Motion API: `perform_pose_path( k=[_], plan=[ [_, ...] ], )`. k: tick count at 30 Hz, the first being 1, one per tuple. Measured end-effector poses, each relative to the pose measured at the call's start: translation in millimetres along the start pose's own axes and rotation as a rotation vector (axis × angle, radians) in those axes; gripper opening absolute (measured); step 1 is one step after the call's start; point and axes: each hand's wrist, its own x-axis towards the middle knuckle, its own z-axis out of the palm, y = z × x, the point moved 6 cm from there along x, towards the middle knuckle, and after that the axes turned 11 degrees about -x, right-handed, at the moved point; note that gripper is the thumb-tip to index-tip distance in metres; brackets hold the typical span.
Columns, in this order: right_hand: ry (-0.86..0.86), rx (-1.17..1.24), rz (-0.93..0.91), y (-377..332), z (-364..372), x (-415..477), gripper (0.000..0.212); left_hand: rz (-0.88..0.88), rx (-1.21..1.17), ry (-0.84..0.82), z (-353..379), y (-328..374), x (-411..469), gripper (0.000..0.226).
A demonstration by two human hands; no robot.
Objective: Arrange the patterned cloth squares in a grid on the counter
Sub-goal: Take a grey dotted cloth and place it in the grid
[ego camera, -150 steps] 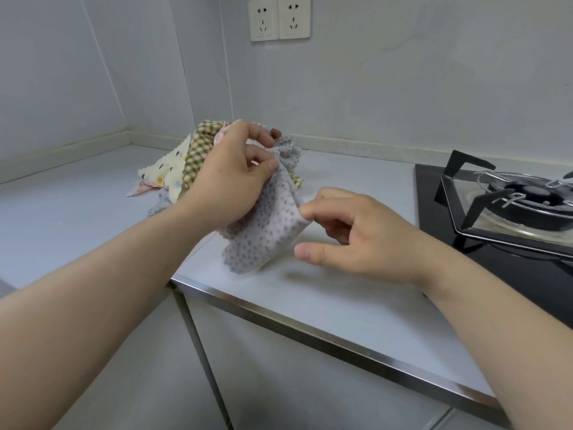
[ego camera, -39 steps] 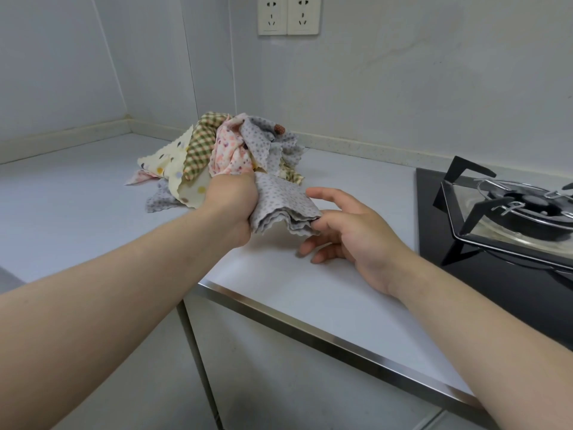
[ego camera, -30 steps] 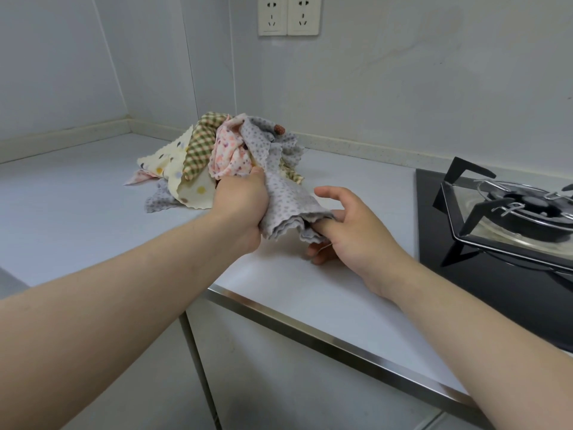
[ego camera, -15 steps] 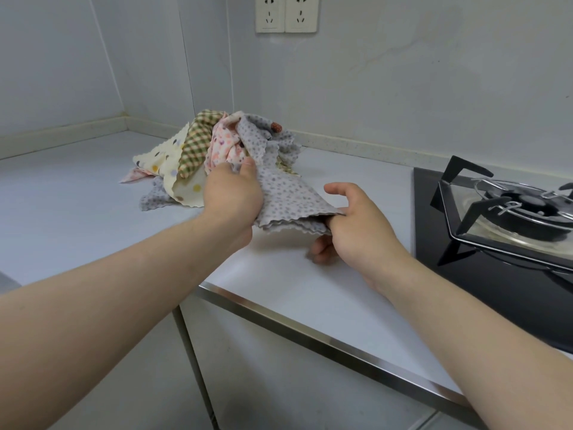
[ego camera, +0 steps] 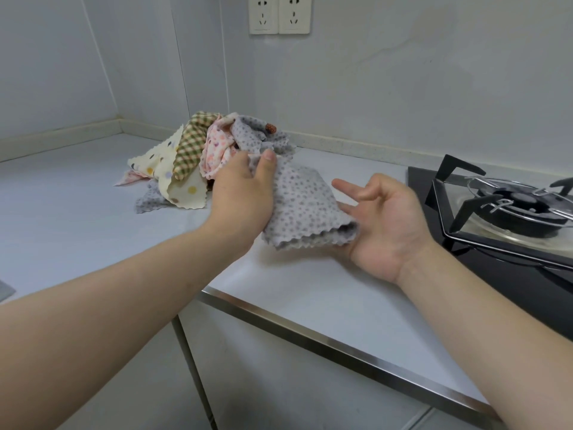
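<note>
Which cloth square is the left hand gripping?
The grey dotted cloth, stretched toward the right hand; the checked, pink and cream ones lie in the pile behind.

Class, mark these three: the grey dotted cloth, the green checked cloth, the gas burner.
Grey dotted cloth (ego camera: pixel 305 200), head view, middle of draped face.
Green checked cloth (ego camera: pixel 192 144), head view, upper fold.
Gas burner (ego camera: pixel 524 206), head view, black cap.

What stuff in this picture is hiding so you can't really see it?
- Head view: the pile of cloth squares is crumpled and overlapping, so its count is unclear.
- Head view: the left hand hides its fingers behind its own back and the grey dotted cloth.
- Head view: the stove burner is cut off by the right edge.
</note>
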Motion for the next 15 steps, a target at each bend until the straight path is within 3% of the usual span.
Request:
perform_pose_path(
  k=[3,7,12,15],
  plan=[
    [0.035,-0.116,0.023,-2,-7,2,0.061,0.126,0.078,-0.047,1,11,-3,0.041],
    [0.202,-0.403,0.002,5,-5,5,0.052,0.152,0.094,-0.151,6,14,-7,0.041],
    [0.495,-1.055,-0.381,-14,-6,4,0.054,0.135,0.091,-0.183,12,9,-14,0.034],
    [0.598,-1.262,-0.546,-25,-1,-7,0.049,0.073,0.064,-0.163,14,3,-15,0.039]
  ],
)
